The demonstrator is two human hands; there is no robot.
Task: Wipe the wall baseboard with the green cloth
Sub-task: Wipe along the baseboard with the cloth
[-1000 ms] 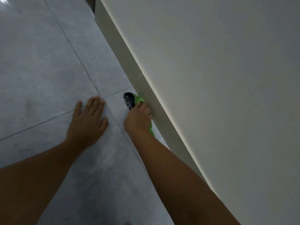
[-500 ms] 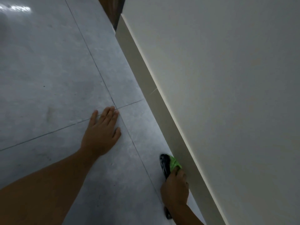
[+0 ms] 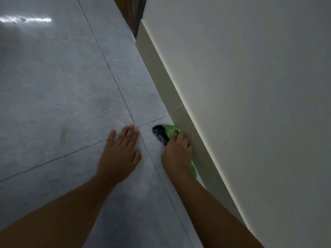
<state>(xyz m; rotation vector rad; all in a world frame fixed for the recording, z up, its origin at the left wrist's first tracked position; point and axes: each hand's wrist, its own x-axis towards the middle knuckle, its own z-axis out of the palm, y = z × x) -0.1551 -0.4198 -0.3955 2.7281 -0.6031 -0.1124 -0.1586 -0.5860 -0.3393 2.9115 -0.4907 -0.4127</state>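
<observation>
The cream baseboard [image 3: 162, 76] runs diagonally along the foot of the pale wall, from upper middle to lower right. My right hand [image 3: 177, 152] grips the green cloth [image 3: 171, 130] and holds it against the baseboard where it meets the floor. The cloth's front end is black with dirt, and a green tail shows behind my wrist. My left hand [image 3: 120, 153] lies flat on the grey floor tile, fingers straight, a little to the left of the right hand.
Grey floor tiles [image 3: 62, 86] with thin dark grout lines fill the left side. The pale wall [image 3: 250, 86] fills the right. The baseboard ends at a corner with a dark brown opening [image 3: 130, 11] at the top.
My right hand with the cloth slid back toward me along the baseboard, then forward again. My left hand stays planted on the tile. The view has shifted.
</observation>
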